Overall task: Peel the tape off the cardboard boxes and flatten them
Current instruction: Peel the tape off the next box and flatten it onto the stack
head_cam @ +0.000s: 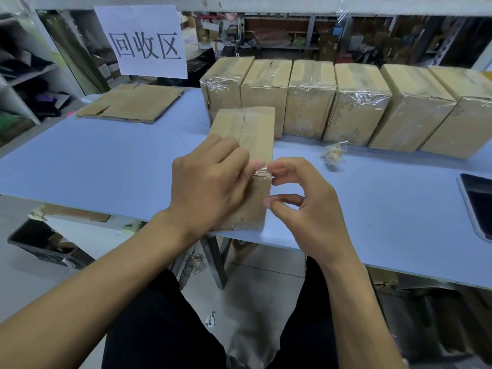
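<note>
Peeling stage on the small brown taped cardboard box (246, 166) at the blue bench's (106, 161) near edge: left hand (210, 187) clasping it, right hand (298, 206) pinching the lifted clear tape end (262, 172), likely needing a steady pull next

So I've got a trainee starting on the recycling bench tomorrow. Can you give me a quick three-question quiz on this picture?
1. True or false: the box being worked on stands at the table's near edge.
2. How many taped boxes stand in the row behind it?
3. Where does the flattened cardboard lie? A) far left of the table, in front of the white sign; B) on the floor; C) on top of the row.

Key: 1 true, with the left hand steadying it while the right hand picks at the tape. 2 six. 3 A.
</note>
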A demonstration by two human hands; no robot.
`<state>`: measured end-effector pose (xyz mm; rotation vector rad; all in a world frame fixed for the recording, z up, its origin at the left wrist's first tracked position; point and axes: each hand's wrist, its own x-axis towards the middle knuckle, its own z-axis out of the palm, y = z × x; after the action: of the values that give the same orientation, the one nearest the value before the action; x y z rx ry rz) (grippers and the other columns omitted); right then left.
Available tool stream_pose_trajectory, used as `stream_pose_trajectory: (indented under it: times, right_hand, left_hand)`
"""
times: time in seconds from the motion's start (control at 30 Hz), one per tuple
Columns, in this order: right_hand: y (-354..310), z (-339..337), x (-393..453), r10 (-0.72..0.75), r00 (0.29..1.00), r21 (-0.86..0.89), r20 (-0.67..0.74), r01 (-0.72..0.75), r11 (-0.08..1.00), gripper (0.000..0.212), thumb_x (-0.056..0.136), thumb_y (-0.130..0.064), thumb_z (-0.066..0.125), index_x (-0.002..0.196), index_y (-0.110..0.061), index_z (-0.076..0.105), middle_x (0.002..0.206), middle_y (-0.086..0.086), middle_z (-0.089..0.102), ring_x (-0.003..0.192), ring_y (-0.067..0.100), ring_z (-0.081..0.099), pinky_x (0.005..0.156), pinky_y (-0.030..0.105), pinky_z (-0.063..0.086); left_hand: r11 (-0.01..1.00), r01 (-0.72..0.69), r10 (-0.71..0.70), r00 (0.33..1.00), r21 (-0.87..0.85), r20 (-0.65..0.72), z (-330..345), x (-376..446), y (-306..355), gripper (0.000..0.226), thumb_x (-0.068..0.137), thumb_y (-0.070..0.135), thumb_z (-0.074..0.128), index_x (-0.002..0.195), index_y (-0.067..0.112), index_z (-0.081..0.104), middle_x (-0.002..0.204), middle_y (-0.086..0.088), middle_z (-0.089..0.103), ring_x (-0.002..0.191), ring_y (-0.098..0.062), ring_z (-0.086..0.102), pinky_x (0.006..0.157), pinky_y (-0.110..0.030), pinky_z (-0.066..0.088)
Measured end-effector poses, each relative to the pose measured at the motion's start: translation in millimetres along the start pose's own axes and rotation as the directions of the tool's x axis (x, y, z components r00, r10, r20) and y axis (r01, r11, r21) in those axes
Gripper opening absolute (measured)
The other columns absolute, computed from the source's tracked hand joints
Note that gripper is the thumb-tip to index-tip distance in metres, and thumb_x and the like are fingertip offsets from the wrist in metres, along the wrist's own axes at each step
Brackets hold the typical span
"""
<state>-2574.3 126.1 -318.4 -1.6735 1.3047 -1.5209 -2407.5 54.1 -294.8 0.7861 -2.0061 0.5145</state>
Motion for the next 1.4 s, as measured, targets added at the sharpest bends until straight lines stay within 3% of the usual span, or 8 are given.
stream_pose_trajectory:
  times: [0.13,0.23,0.3,0.5,0.9,1.07,1.23,1.4]
  right_hand:
    - [0.9,-2.2,-0.2,-0.001,1.0,-0.028,0.014,0.001,1.0,0.044,0.083,0.001,0.074,0.114,-0.028,0.06,0.116,-0.001,0.061,0.107,0.016,0.062,0.082,0.027,0.059]
    - [0.3,3.2,0.0,0.004,0.998,-0.014,0.063,-0.003,1.0,0.051,0.083,-0.001,0.074,0.122,-0.03,0.058,0.124,-0.004,0.059,0.115,0.014,0.06,0.087,0.028,0.058]
    - [0.3,6.6,1.1,0.003,0.997,-0.007,0.072,-0.002,1.0,0.056,0.082,0.004,0.071,0.125,-0.029,0.057,0.126,-0.004,0.058,0.117,0.014,0.059,0.089,0.029,0.058]
    - [2.7,-0.2,0.8,0.058,0.998,0.008,0.021,-0.058,0.998,0.045,0.083,0.002,0.071,0.12,-0.02,0.057,0.118,-0.008,0.062,0.113,0.012,0.062,0.079,0.023,0.058]
    - [3.8,1.0,1.0,0.08,0.993,-0.006,-0.086,-0.081,0.997,0.029,0.082,-0.014,0.082,0.103,-0.016,0.063,0.106,-0.006,0.068,0.103,0.011,0.067,0.076,0.023,0.058]
    - [0.9,19.6,2.2,0.021,0.976,-0.085,-0.217,-0.04,0.996,0.038,0.077,-0.021,0.085,0.106,-0.023,0.061,0.105,-0.01,0.066,0.103,0.011,0.065,0.08,0.037,0.059]
    - [0.5,23.1,3.0,-0.036,0.95,-0.09,-0.311,0.008,0.996,0.029,0.075,-0.023,0.083,0.102,-0.025,0.07,0.099,-0.005,0.071,0.099,0.01,0.068,0.077,0.036,0.06]
    - [5.5,23.0,3.7,-0.118,0.937,-0.178,-0.328,0.061,0.982,0.026,0.081,-0.023,0.079,0.104,-0.012,0.075,0.097,-0.003,0.071,0.093,0.009,0.068,0.074,0.022,0.057]
  left_hand:
    - [0.997,-0.072,0.075,0.989,-0.024,0.129,-5.0,-4.5,0.8,0.05,0.09,0.061,0.063,0.086,0.011,0.065,0.09,0.001,0.065,0.082,-0.022,0.058,0.045,-0.034,0.036]
    - [0.993,-0.117,0.111,0.972,0.015,0.208,-7.3,-13.2,-10.4,0.05,0.087,0.054,0.068,0.123,0.019,0.069,0.129,0.007,0.066,0.115,-0.019,0.062,0.06,-0.032,0.05]
    - [0.995,-0.097,0.101,0.968,-0.03,0.23,-7.1,-14.7,-16.3,0.051,0.089,0.048,0.069,0.134,0.022,0.065,0.138,0.009,0.062,0.127,-0.015,0.059,0.077,-0.031,0.054]
    - [0.994,-0.075,0.083,0.99,-0.075,0.111,3.1,-10.8,-5.5,0.031,0.095,0.038,0.069,0.119,0.019,0.075,0.122,0.007,0.071,0.117,-0.014,0.066,0.089,-0.032,0.055]
    - [0.991,-0.105,0.11,0.992,-0.078,0.059,10.2,-4.7,0.5,0.027,0.1,0.038,0.062,0.107,0.018,0.079,0.111,0.005,0.076,0.109,-0.016,0.071,0.081,-0.036,0.059]
    - [0.986,0.063,-0.029,0.978,-0.157,0.209,-2.0,-4.5,0.2,0.035,0.107,0.037,0.044,0.115,0.025,0.075,0.12,0.012,0.072,0.12,-0.01,0.064,0.085,-0.035,0.057]
    - [0.963,0.087,0.027,0.911,-0.254,0.412,-18.8,-1.0,-8.2,0.055,0.087,0.022,0.037,0.134,0.021,0.065,0.139,0.009,0.061,0.133,-0.012,0.053,0.101,-0.035,0.049]
    - [0.963,0.057,0.071,0.889,-0.263,0.451,-21.2,2.1,-10.0,0.065,0.077,0.023,0.038,0.138,0.019,0.061,0.142,0.006,0.059,0.136,-0.015,0.051,0.101,-0.041,0.05]
